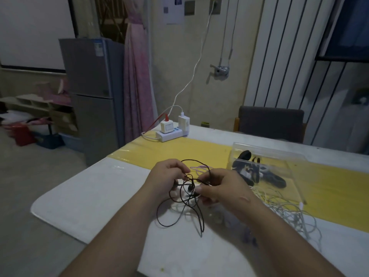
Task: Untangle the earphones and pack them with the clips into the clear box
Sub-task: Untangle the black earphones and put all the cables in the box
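Left hand (167, 176): fingers are curling inward and pinching the black cord at the nine o'clock side of the knot.
Black earphones (190, 188): hanging between both hands, with one bud showing in the middle and loose loops trailing toward six o'clock onto the table (89, 196).
Right hand (221, 188): thumb and fingers are closing on the cord at the three o'clock side of the knot.
Clear box (279, 156): sitting on the yellow runner (169, 152) at two o'clock from the right hand, with the dark clips (257, 172) already lying inside.
White earphones (289, 212): lying in a loose tangle at four o'clock from the right hand, just beside the box.
Doing it well: I judge it is better to be easing the hands apart slowly, feeding the bud back through the nearest loop and avoiding tugging, since pulling is likely tightening the knot.
Hard to make out: the fingertips are covering the exact crossing. A faint purple cord (196, 167) is showing at twelve o'clock of the knot, but its path is unclear. The second bud and the plug are not showing. The box's lid is hard to tell from its walls.
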